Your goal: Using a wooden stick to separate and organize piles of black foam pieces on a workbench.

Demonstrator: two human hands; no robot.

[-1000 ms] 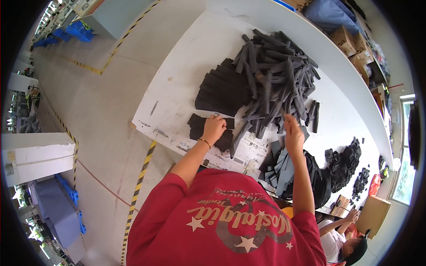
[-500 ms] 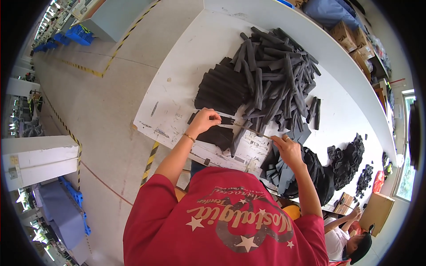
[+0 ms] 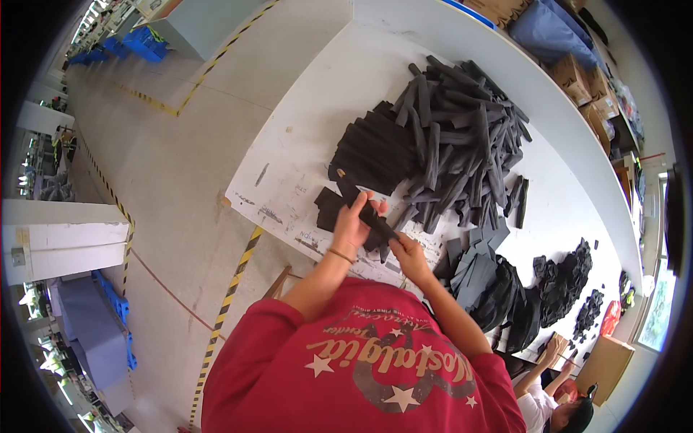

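Observation:
My left hand (image 3: 355, 222) grips a long black foam strip (image 3: 368, 211) near the front edge of the white table (image 3: 303, 137). My right hand (image 3: 408, 252) holds the strip's lower end, close to my body. Just under my hands lie a few flat black foam pieces (image 3: 328, 209). Beyond them sits a neat fanned row of black strips (image 3: 368, 151) and a large loose heap of black foam strips (image 3: 462, 144).
Grey flat pieces (image 3: 473, 263) and dark fabric piles (image 3: 559, 281) lie to the right. Another person's hands (image 3: 556, 350) work at the table's lower right, beside a cardboard box (image 3: 603, 364). Yellow-black floor tape (image 3: 231, 303) runs along the table; blue crates (image 3: 108, 317) stand at left.
Both hands have drawn together from apart: my left hand pulled back from the pile toward me, my right moved left, and both now hold one black strip.

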